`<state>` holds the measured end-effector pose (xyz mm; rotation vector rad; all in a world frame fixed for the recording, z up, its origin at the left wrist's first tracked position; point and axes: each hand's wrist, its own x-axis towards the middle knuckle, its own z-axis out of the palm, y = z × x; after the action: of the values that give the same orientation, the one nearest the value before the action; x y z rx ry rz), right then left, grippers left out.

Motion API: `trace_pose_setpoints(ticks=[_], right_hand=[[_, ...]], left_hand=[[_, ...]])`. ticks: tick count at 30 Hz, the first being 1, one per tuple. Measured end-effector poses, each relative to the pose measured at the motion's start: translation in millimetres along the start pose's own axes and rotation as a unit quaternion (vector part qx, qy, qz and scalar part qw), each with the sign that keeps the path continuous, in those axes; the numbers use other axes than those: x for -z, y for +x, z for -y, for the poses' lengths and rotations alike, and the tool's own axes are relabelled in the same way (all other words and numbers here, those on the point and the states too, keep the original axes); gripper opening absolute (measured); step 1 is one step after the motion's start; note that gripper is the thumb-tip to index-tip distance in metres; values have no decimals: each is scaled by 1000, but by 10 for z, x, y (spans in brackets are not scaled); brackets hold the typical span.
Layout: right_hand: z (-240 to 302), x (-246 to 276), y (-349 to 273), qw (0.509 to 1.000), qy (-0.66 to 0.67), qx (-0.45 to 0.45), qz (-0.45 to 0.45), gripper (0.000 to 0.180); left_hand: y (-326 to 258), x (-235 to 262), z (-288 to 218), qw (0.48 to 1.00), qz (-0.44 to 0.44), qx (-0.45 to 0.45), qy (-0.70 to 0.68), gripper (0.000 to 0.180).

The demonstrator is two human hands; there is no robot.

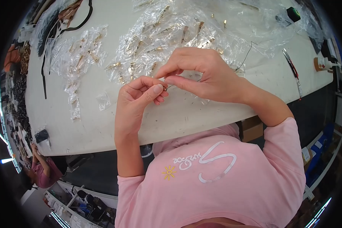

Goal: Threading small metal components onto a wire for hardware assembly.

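In front of my body, both hands are close together above the white table. My left hand (pixel 138 97) is closed, thumb and fingertips pinching a tiny dark piece (pixel 165 89). A thin dark wire or cord (pixel 249 50) runs from near that piece, passes behind my right hand and sticks out beyond it in a bent loose end. Against the left fingertips, my right hand (pixel 203 74) has its thumb and index finger brought together in a pinch. What lies between those two fingertips is too small to make out. Just beyond the hands lie clear plastic bags (pixel 152 40) with gold-coloured metal parts.
More bagged metal parts (pixel 79 57) lie on the left of the table (pixel 91 133). To the right are a slim pointed tool (pixel 291 66) with a red and black handle, a bottle (pixel 323 64) and a green-black object (pixel 293 14). Another person (pixel 45 169) is at the far left.
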<state>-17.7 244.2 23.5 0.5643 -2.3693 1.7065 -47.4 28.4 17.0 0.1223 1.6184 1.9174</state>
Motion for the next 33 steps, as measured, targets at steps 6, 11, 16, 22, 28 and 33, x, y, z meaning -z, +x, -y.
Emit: trace_pose_setpoints(ticks=[6,11,16,22,28,33], right_hand=[[-85,-38,-35,996,-52,66,33,8],[-125,-76,-53,990,-101,92,24,6],[-127,-90,-53,984,-122,132,16,8],[-130,-82,-57,972,-166,165,-13,10],[-161,-182,-85,967,-186,158,-66,11],[-175,-277,-128,972,-139,142,-125,14]], left_hand=[[27,45,-11,997,56,42,39,12],[50,72,15,995,71,67,19,13],[36,106,35,993,76,87,-31,14],[65,117,64,987,65,84,-123,15],[31,-46,101,993,-33,-6,-114,15],[-34,-181,96,992,-76,-97,7,15]])
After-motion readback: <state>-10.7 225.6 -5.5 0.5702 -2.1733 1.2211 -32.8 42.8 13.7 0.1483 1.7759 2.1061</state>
